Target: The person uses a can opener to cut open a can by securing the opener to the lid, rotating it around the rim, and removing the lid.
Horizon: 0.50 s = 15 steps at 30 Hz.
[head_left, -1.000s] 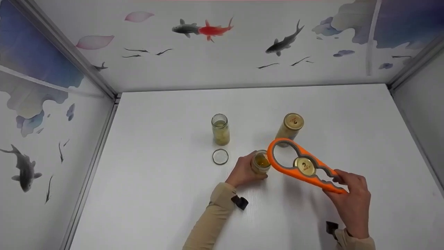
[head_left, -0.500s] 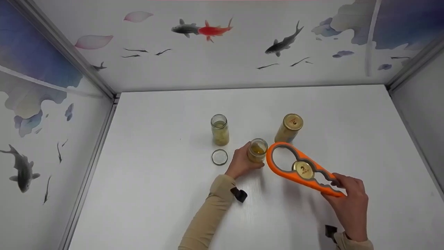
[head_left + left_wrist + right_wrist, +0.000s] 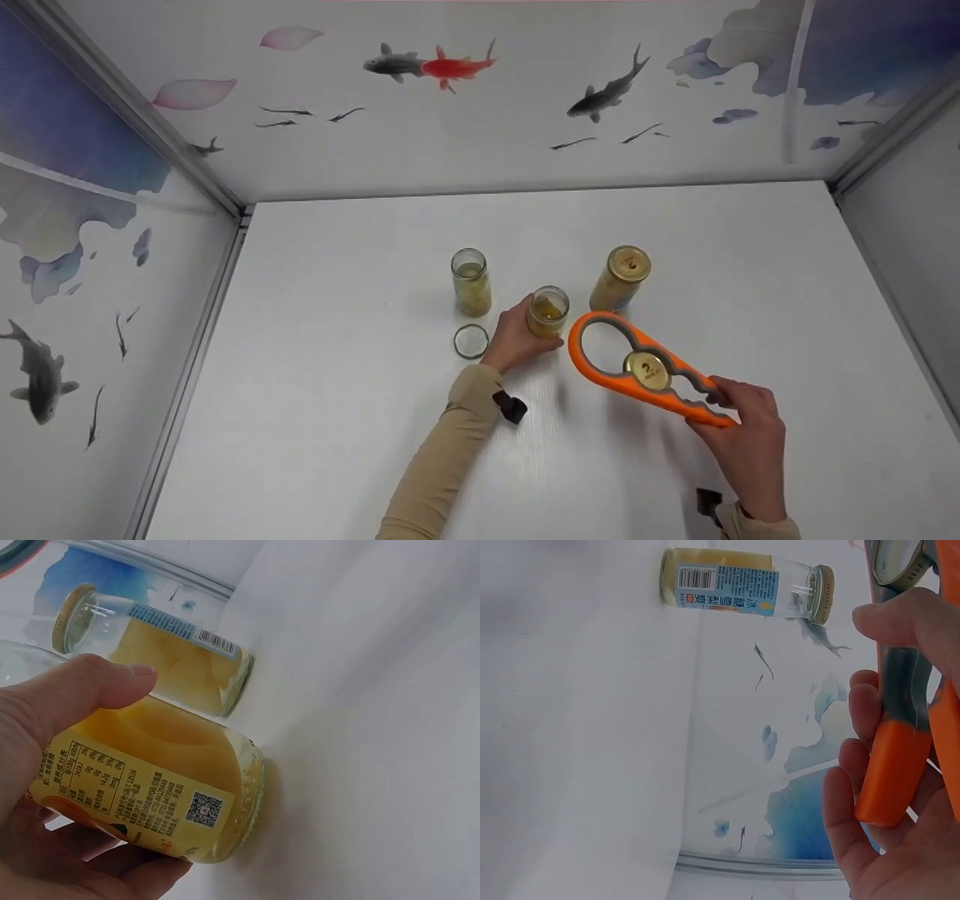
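My left hand (image 3: 516, 339) grips an open glass jar (image 3: 547, 319), fingers and thumb round its side. In the left wrist view the jar's yellow label (image 3: 142, 787) shows, its base close to the white surface. My right hand (image 3: 750, 442) holds an orange and grey jar opener (image 3: 634, 388) by its handles. A gold lid (image 3: 646, 371) sits between the opener's arms, in the smaller grey-lined opening; the larger ring is empty. The right wrist view shows the fingers curled about the orange handles (image 3: 894, 776).
Behind the left hand stands another open jar (image 3: 472, 292) with pale contents, a loose lid (image 3: 471, 341) lying in front of it. A jar with its gold lid on (image 3: 619, 281) stands at the back right. Painted walls (image 3: 450, 150) border the white table (image 3: 337, 300).
My left hand has carried the open jar away from me and slightly left, apart from the opener. My right hand still holds the opener with the lid in it, nearly in place.
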Each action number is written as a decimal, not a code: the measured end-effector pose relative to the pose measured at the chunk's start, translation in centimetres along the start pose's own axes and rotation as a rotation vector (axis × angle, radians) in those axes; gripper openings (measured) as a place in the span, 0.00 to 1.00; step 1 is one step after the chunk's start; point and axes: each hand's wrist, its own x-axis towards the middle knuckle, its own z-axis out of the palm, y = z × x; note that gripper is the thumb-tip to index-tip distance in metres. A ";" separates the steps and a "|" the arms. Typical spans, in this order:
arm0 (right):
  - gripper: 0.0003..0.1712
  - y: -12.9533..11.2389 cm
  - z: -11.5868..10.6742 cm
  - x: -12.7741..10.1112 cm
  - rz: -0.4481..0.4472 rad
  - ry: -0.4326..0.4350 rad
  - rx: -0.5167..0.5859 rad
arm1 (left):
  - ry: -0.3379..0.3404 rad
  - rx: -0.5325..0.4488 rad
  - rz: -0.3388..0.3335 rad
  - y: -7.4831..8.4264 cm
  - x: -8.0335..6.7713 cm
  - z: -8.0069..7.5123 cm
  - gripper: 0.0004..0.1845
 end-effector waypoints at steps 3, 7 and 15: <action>0.27 0.0 0.1 0.0 -0.001 -0.004 0.006 | 0.008 -0.012 0.007 -0.2 0.4 -0.2 0.31; 0.28 0.2 0.3 -0.1 -0.012 -0.003 0.016 | 0.025 -0.016 0.026 -0.4 0.8 -0.2 0.30; 0.28 0.3 0.7 -0.3 -0.007 -0.023 0.016 | 0.019 -0.007 -0.016 -0.4 1.6 -0.4 0.31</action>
